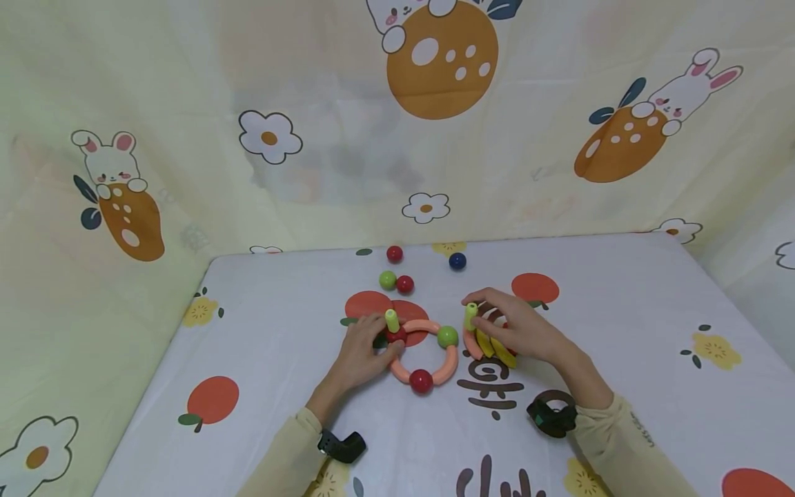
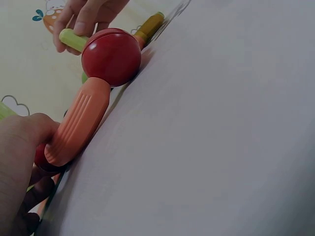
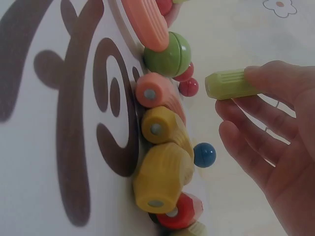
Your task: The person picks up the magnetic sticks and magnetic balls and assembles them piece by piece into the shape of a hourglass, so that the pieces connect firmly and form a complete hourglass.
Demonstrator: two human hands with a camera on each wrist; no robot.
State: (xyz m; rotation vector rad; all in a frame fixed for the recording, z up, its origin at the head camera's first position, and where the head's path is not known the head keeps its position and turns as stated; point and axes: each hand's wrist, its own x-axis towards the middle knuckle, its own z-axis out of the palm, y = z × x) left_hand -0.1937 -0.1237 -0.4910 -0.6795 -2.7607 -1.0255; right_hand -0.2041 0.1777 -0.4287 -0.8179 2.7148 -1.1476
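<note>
On the table lies a ring of salmon curved rods (image 1: pixel 446 369) joined by a green ball (image 1: pixel 447 336), a near red ball (image 1: pixel 421 382) and a left red ball (image 1: pixel 396 336). A short light-green rod (image 1: pixel 391 320) stands upright on the left red ball. My left hand (image 1: pixel 363 352) grips the ring at that left ball, thumb against the adjoining salmon rod. My right hand (image 1: pixel 522 326) pinches a second light-green rod (image 3: pixel 231 83) between thumb and fingers, raised off the table to the ring's right. Beneath that hand are yellow rods (image 3: pixel 162 172) and a loose salmon rod (image 3: pixel 156 93).
Farther back lie a loose green ball (image 1: pixel 388 279), two red balls (image 1: pixel 405 284) and a dark blue ball (image 1: pixel 457 261). A red rod (image 3: pixel 182 211) lies beside the yellow rods. A patterned curtain (image 1: pixel 335 186) hangs behind the table's far edge.
</note>
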